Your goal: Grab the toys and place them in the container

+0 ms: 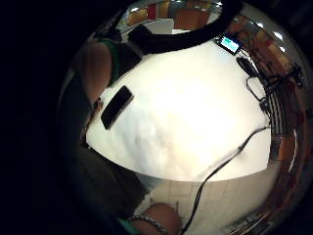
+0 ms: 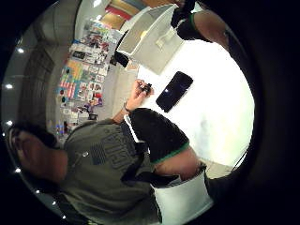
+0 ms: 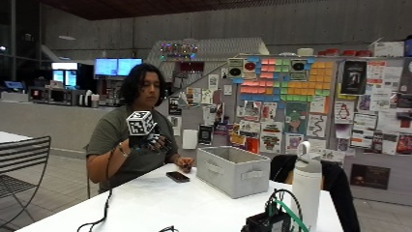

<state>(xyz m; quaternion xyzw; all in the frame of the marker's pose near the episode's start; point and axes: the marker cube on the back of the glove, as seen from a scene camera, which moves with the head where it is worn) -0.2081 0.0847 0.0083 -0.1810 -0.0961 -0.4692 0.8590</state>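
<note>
A person sits at the far left side of a white table (image 3: 161, 203), seen from the outside view. The gloved right hand (image 3: 149, 141) is raised above the table at chest height, well clear of the surface; whether its fingers are spread or curled cannot be told, and nothing can be seen held in it. The bare left hand (image 3: 185, 165) rests on the table just left of the container (image 3: 233, 171), a grey fabric bin with a handle on its near end, standing towards the far middle of the table. In the thumb side palm view this hand (image 2: 140, 91) pinches a small dark object (image 2: 147, 87), possibly a toy; its kind cannot be made out. A black phone (image 3: 177, 176) lies flat on the table, near the bare hand and just left of the container; it also shows in the thumb side palm view (image 2: 174, 90) and in the little finger side palm view (image 1: 116, 106). At the near right edge of the table stands a white bottle (image 3: 306, 188) with a loop handle, beside a dark device with cables (image 3: 273, 218). A black cable (image 3: 103, 212) hangs from the raised arm down to the near left part of the table. No other toy can be made out on the table.
</note>
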